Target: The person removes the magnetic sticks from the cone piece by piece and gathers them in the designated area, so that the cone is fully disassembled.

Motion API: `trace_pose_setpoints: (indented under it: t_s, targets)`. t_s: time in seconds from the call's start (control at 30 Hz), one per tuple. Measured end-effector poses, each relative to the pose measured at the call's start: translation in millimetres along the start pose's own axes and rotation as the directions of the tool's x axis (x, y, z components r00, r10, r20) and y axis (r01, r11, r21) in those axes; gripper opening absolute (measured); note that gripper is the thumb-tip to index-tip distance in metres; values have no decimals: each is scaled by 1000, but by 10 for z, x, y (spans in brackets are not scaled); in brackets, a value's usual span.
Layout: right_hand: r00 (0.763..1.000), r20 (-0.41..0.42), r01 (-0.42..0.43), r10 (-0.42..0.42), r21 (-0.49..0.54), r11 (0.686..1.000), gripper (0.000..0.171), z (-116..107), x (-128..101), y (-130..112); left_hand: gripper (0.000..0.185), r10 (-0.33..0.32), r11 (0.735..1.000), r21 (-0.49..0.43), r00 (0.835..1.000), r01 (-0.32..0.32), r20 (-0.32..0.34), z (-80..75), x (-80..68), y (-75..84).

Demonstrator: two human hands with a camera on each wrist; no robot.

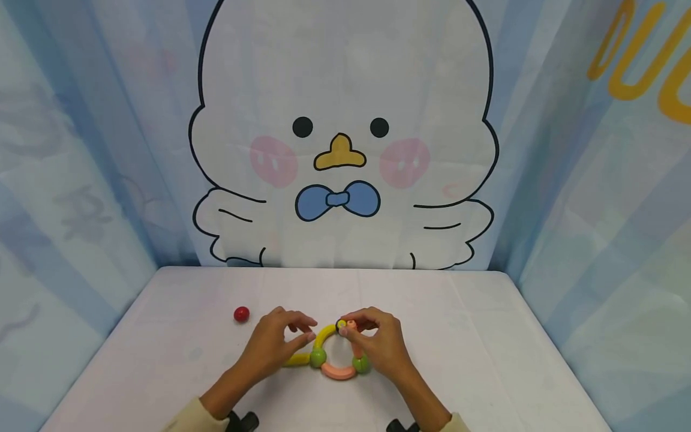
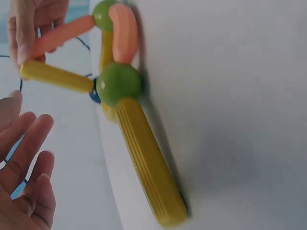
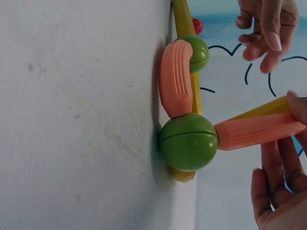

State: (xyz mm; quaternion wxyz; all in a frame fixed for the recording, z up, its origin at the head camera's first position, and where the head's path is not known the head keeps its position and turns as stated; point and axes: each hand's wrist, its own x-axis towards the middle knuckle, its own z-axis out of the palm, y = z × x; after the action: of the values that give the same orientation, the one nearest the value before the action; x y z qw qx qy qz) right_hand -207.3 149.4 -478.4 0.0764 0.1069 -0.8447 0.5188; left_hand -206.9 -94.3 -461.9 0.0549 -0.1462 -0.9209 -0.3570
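Right hand [image 1: 382, 342] pinches an orange stick [image 3: 259, 131] and a yellow stick [image 2: 57, 76]

Its fingers press the upper ends of both sticks close together. Below them, green balls [image 3: 188, 148] sit at either end of a curved orange piece [image 3: 175, 79] on the table [image 1: 459, 366]. Just beside, the left hand [image 1: 278, 339] hangs, fingers loosely bent and apart (a red ball [image 1: 241, 314] lies beyond them).

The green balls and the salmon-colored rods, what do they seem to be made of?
The green balls look like hard, glossy plastic: they reflect light and show a seam line. The salmon-colored rods are probably plastic too, satin rather than shiny, with even color and molded-looking grooves; the exact material stays uncertain.
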Motion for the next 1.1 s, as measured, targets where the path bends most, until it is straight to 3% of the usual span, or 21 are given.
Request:
trace_pose_setpoints:
  t_s: [0.13,0.3,0.77,1.1]
  targets:
    - [1000,-2,11,-11,11,1000,20,5,1,4,19,47,997,-56,999,-48,-10,95,74,99]
    - [1000,-7,20,-20,30,999,21,4,7,11,16,39,993,-113,999,-40,-12,191,158,184]
    - [1000,-5,22,-22,36,999,20,-13,2,4,7,56,980,-191,998,-58,-13,309,208,176]
    - [1000,-5,-2,2,41,999,20,-78,-14,9,16,-15,989,-147,997,26,75,309,109,155]
